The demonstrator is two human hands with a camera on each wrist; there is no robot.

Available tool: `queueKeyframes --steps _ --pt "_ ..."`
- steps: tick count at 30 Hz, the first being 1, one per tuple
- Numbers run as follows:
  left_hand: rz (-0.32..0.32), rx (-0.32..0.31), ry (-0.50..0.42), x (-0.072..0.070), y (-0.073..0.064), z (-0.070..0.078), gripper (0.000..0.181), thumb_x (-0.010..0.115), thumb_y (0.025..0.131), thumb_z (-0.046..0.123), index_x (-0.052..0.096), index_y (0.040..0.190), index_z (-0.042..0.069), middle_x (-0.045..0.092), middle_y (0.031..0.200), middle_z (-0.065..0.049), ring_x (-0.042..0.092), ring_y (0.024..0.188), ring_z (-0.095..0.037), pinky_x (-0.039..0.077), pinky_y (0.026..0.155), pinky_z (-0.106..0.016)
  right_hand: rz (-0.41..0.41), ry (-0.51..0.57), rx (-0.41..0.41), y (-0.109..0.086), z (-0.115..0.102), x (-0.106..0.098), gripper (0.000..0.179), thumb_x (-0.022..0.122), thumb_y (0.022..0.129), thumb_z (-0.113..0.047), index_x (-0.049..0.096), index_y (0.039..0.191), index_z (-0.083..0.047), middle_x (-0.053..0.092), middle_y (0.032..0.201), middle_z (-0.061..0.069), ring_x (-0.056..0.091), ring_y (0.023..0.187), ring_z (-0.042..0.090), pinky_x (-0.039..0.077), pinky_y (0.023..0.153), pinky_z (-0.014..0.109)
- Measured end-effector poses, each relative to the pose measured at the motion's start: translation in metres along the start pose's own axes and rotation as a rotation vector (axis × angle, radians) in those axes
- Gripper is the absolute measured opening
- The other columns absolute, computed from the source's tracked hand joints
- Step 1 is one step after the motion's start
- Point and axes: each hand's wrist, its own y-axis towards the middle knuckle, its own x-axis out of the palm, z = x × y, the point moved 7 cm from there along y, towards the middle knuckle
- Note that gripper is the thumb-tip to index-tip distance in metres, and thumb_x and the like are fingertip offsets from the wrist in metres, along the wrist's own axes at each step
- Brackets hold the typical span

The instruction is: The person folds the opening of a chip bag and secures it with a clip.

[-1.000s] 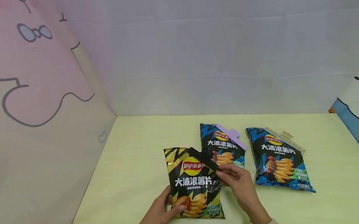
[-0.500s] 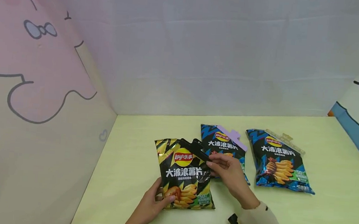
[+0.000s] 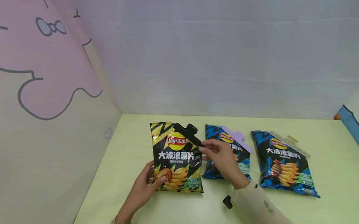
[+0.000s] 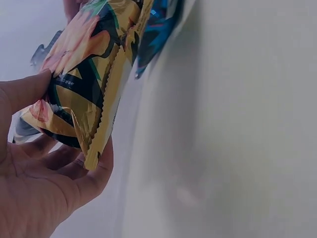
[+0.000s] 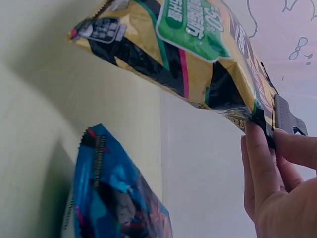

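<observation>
A black and yellow bag of chips (image 3: pixel 175 164) is held above the table, front side up. My left hand (image 3: pixel 143 186) grips its lower left edge, thumb on the front and fingers behind, as the left wrist view also shows. Across the bag's top right corner sits a black bag clip (image 3: pixel 188 134), slanting down to the right. With thumb and fingers, my right hand (image 3: pixel 223 159) pinches the bag's upper right edge at the clip's lower end. In the right wrist view the clip (image 5: pixel 285 116) lies just beyond the fingertips.
Two blue chip bags lie to the right on the yellow table (image 3: pixel 126 150): one with a purple clip (image 3: pixel 237 138), partly behind my right hand, and one (image 3: pixel 284 166) with a clear yellowish clip (image 3: pixel 291 143). A white curtain wall (image 3: pixel 218 58) stands behind the table.
Both hands have carried the black and yellow bag, clip on it, up and to the left in the head view, away from the blue bag it overlapped. The blue bags stay on the table.
</observation>
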Motion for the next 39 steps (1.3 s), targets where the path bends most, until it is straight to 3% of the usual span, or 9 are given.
queueKeyframes --steps 12,20,25,32,39 --pt "0.095 -0.013 -0.048 -0.019 0.032 0.002 0.066 0.065 0.097 0.041 0.038 0.153 0.018 0.062 0.141 -0.016 0.065 0.123 -0.031 0.054 0.102 -0.047 0.052 0.026 0.083 0.039 -0.004 0.011 0.026 0.066 0.098 -0.014 0.068 0.121 -0.003 0.07 0.118 0.021 0.073 0.099 0.023 0.061 0.087 0.043" --pt "0.138 -0.059 -0.019 -0.024 0.046 -0.005 0.067 0.063 0.097 0.046 0.038 0.153 0.018 0.061 0.142 -0.018 0.063 0.125 -0.035 0.053 0.102 -0.05 0.059 0.06 0.143 0.057 0.003 0.018 0.029 0.063 0.099 -0.009 0.065 0.127 0.0 0.069 0.115 0.019 0.072 0.095 0.016 0.059 0.093 0.046" --pt "0.147 -0.072 -0.013 -0.025 0.049 -0.008 0.066 0.063 0.098 0.044 0.038 0.153 0.017 0.061 0.141 -0.02 0.063 0.126 -0.037 0.053 0.103 -0.052 0.046 0.085 0.196 0.062 0.012 0.023 0.033 0.062 0.098 -0.006 0.063 0.13 0.0 0.067 0.109 0.012 0.07 0.094 0.015 0.056 0.099 0.048" --pt "0.112 -0.114 -0.012 -0.021 0.049 -0.016 0.068 0.062 0.1 0.042 0.035 0.154 0.011 0.06 0.14 -0.025 0.061 0.125 -0.038 0.054 0.098 -0.049 -0.006 0.07 0.249 0.061 0.022 0.032 0.041 0.063 0.097 -0.007 0.057 0.137 0.002 0.066 0.112 0.014 0.072 0.104 0.025 0.054 0.102 0.047" --pt "0.083 -0.157 -0.022 -0.016 0.05 -0.023 0.069 0.062 0.1 0.039 0.031 0.155 0.012 0.056 0.145 -0.026 0.057 0.129 -0.039 0.048 0.105 -0.054 -0.045 0.032 0.295 0.059 0.029 0.038 0.049 0.057 0.099 -0.005 0.048 0.146 0.002 0.057 0.134 0.024 0.064 0.121 0.034 0.051 0.107 0.047"
